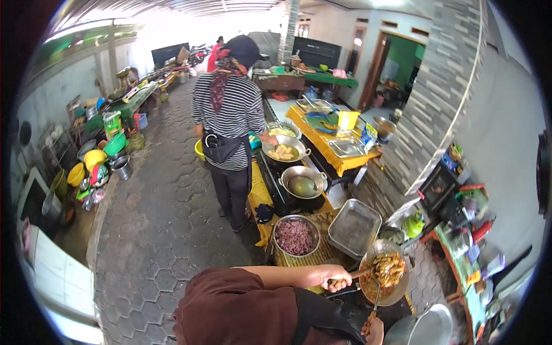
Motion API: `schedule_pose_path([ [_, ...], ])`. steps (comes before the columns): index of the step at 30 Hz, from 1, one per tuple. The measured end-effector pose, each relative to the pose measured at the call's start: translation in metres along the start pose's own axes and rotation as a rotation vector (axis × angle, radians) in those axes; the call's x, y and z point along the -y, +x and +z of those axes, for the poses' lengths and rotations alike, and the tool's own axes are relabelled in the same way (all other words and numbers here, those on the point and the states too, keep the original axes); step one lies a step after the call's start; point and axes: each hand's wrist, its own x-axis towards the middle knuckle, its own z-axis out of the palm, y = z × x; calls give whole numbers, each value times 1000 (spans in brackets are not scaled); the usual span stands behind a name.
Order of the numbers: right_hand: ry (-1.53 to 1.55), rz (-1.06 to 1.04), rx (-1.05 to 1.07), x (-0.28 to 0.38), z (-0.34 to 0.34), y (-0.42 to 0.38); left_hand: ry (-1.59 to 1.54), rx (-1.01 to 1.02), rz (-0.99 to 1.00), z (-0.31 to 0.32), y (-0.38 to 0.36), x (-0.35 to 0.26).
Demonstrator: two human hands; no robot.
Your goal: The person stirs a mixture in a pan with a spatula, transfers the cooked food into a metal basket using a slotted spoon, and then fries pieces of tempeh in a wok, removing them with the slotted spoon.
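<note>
Yellow-clothed counter (260, 195) under bowl (295, 236), tray (354, 227).

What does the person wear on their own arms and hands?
The left hand and the right hand are bare, without gloves. A brown short sleeve covers the left upper arm; the forearm is uncovered. No watch or ring shows.

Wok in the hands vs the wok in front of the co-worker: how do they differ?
The near wok holds dark brown fried pieces; the far wok holds pale yellow pieces. The near wok is tilted, with the left hand gripping its handle and the right hand on a utensil in it; the far wok sits level on the stove, with the co-worker beside it. Both are round metal pans.
</note>
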Motion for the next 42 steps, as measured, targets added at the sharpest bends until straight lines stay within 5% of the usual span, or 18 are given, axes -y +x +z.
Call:
schedule_pose_path([
  [9, -243, -167, -191, -38, 5, 41, 2, -5, 42, -9, -6, 24],
  [13, -375, -236, -130, -115, -52, 163, 15, -24, 61, -12, -11, 30],
  [15, -287, -44, -237, -86, -18, 131, -1, -23, 66, -11, -19, 30],
  [18, -127, -22, -259, -86, -10, 124, -33, -24, 56, -11, -18, 32],
  [26, -139, -56, -256, -93, -8, 125, -37, -71, 52, -8, -23, 35],
  [30, -121, -187, -168, -91, 1, 125, -100, 145, 161, -28, -8, 50],
  [32, 42, -220, -134, -96, 7, 125, -150, 204, -67, -25, -18, 36],
  [34, -121, -209, -201, -87, 11, 110, -202, 209, -155, -31, -12, 35],
  [38, -37, -122, -215, -103, 0, 104, -168, 28, -143, -28, -20, 30],
  [42, -14, -52, -281, -101, -6, 99, -123, 52, -79, -16, -30, 17],
])
